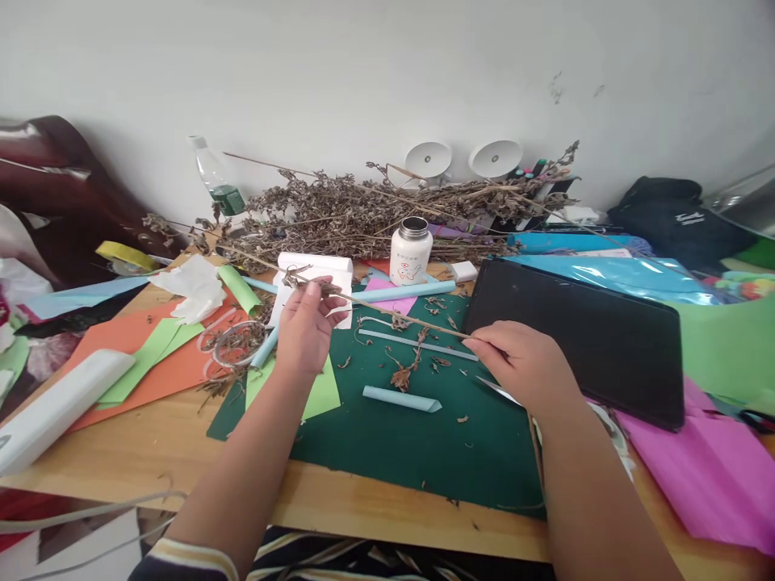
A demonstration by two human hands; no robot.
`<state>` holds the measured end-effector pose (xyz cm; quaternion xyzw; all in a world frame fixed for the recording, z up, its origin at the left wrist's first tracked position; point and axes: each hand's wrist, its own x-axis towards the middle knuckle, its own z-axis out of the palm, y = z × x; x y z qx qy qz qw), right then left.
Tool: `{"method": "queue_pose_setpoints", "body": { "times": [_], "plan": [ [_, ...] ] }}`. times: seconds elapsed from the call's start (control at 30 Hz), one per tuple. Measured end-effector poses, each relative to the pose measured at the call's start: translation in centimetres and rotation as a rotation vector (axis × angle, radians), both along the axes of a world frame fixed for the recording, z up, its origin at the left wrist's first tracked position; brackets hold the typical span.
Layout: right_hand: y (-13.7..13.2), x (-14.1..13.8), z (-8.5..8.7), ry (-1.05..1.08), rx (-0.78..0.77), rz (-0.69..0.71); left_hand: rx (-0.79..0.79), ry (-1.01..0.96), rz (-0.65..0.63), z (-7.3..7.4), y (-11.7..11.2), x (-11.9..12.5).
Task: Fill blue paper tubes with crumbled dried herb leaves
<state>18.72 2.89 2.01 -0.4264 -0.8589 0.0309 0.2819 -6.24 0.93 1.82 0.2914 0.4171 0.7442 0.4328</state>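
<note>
A thin dried plant stem (403, 315) stretches between my two hands above a dark green cutting mat (387, 448). Its leafy end is at my left hand (307, 327), whose fingers are closed round the withered leaves. My right hand (524, 359) pinches the bare end of the stem. Below that hand, a pointed metal blade (497, 389) partly shows, the rest of it hidden. On the mat lie a rolled light blue paper tube (401, 399), a narrow blue strip (417, 345) and scattered dry leaf bits (403, 375).
A heap of dried plants (339, 206) lies along the wall behind an uncapped white bottle (412, 252). To the right rests a black tablet (575, 339) beside pink paper (708, 476). Orange paper (163, 355) and a white elongated object (64, 407) are on the left.
</note>
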Motion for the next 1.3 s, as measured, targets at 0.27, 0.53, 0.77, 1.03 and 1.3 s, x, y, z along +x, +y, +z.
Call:
{"method": "queue_pose_setpoints", "body": {
  "times": [0.27, 0.53, 0.77, 1.03, 1.3],
  "plan": [
    [0.5, 0.4, -0.4, -0.053, 0.138, 0.026, -0.055, -0.065, 0.223, -0.3, 0.3, -0.5],
    [0.6, 1.2, -0.4, 0.055, 0.093, -0.105, -0.012, 0.115, 0.101, -1.7, 0.2, 0.1],
    [0.7, 1.2, -0.3, 0.07, 0.067, -0.13, -0.029, 0.231, -0.081, -2.2, -0.2, 1.3],
    [0.6, 1.5, 0.0, 0.101, 0.055, -0.161, -0.14, 0.454, -0.315, -2.6, -0.6, 2.1],
    [0.4, 1.3, 0.1, 0.1, 0.049, -0.084, -0.128, 0.266, -0.113, -1.7, 0.4, -0.3]
  ]
}}
